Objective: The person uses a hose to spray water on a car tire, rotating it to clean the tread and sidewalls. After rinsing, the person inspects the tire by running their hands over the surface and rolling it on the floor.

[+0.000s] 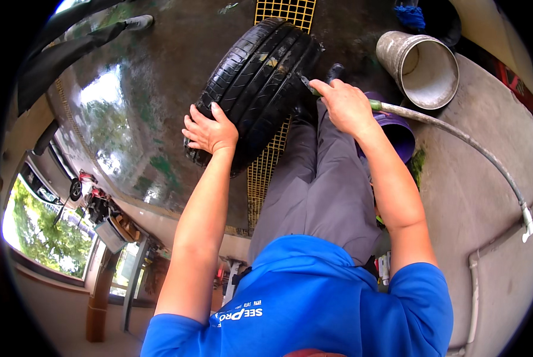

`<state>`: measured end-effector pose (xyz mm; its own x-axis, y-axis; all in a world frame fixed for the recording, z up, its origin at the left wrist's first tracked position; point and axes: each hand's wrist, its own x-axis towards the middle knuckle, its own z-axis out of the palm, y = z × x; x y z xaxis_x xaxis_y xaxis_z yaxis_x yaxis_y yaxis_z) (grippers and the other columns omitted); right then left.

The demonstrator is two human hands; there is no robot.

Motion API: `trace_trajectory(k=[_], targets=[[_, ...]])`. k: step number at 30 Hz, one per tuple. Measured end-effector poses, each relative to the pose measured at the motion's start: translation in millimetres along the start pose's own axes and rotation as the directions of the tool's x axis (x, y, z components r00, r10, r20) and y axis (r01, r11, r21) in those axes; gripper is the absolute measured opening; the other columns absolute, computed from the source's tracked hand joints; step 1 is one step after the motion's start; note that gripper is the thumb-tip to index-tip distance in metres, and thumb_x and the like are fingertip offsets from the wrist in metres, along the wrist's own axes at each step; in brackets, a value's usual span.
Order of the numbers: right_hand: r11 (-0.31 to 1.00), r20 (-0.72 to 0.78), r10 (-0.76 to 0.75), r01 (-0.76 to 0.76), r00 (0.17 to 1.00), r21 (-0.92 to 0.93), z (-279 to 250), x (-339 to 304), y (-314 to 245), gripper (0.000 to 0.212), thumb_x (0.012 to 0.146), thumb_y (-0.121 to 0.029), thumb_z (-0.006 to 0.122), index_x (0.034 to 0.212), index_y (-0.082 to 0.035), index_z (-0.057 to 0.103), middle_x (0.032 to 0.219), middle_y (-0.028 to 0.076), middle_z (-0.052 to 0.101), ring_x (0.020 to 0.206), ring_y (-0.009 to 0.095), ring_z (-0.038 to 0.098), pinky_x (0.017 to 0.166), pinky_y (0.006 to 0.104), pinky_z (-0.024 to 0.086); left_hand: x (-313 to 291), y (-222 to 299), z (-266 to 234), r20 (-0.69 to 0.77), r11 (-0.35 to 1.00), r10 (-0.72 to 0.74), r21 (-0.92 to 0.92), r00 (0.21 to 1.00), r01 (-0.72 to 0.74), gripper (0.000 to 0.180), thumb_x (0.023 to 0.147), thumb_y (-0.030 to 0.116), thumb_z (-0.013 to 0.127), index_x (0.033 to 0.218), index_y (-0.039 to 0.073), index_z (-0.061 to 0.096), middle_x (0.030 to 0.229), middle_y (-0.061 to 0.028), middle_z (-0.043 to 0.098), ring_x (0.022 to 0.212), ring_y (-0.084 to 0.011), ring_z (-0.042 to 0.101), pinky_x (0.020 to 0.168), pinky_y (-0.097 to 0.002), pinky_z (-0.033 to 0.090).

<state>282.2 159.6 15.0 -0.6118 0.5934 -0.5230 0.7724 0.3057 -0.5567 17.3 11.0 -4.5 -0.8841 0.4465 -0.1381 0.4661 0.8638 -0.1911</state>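
Observation:
A wet black tyre (pixel 266 71) stands tilted on the floor in front of me, its grooved tread facing up. My left hand (pixel 211 130) lies on the near left part of the tread with its fingers spread. On the other side, my right hand (pixel 345 106) is closed around a hose nozzle (pixel 306 83) with green parts. The nozzle's tip points at the tyre's right edge, and my fingers hide most of its body. From a green fitting behind this hand, a grey hose (pixel 456 123) curves off to the right.
Yellow grating (pixel 267 160) runs under the tyre across the wet, shiny floor (pixel 129 128). A whitish bucket (pixel 397 56) lies tipped at the upper right, with a purple bucket (pixel 400 137) nearer my legs. Another person's leg (pixel 94 41) shows at the upper left. A pipe (pixel 474 285) runs along the right.

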Motion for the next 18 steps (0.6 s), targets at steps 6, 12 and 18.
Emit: trace_trajectory(k=[6,12,18], targets=[[0.998,-0.018,-0.054,0.054,0.998,-0.013,-16,-2,-20,0.042,0.088,-0.011,0.060,0.128,-0.022,0.057,0.089,0.012,0.059,0.087,0.032,0.062,0.074,0.0436,0.051,-11,-3,-1,-0.022,0.999,0.050,-0.001,0.998,-0.050,0.066,0.094,0.055,0.046,0.146,0.015,0.036,0.149,-0.0188,0.032,0.138,-0.0452,0.025,0.105,-0.0703,0.020],[0.988,-0.120,-0.152,0.151,0.981,-0.023,-35,1,-49,0.044,0.085,-0.006,0.056,0.126,-0.021,0.059,0.087,0.012,0.059,0.084,0.030,0.064,0.074,0.0421,0.051,-29,-6,-2,-0.002,0.997,0.073,-0.023,0.997,-0.073,0.069,0.094,0.053,0.048,0.147,0.013,0.032,0.151,-0.0200,0.028,0.140,-0.0470,0.019,0.106,-0.0717,0.017],[0.999,-0.111,-0.042,0.038,0.993,-0.037,-30,27,-24,0.034,0.091,-0.014,0.053,0.123,-0.022,0.059,0.091,0.014,0.061,0.085,0.033,0.065,0.075,0.0446,0.053,-51,-13,-2,0.002,0.995,0.089,-0.042,0.996,-0.089,0.069,0.093,0.052,0.050,0.148,0.014,0.031,0.152,-0.0190,0.025,0.142,-0.0470,0.016,0.108,-0.0708,0.015]])
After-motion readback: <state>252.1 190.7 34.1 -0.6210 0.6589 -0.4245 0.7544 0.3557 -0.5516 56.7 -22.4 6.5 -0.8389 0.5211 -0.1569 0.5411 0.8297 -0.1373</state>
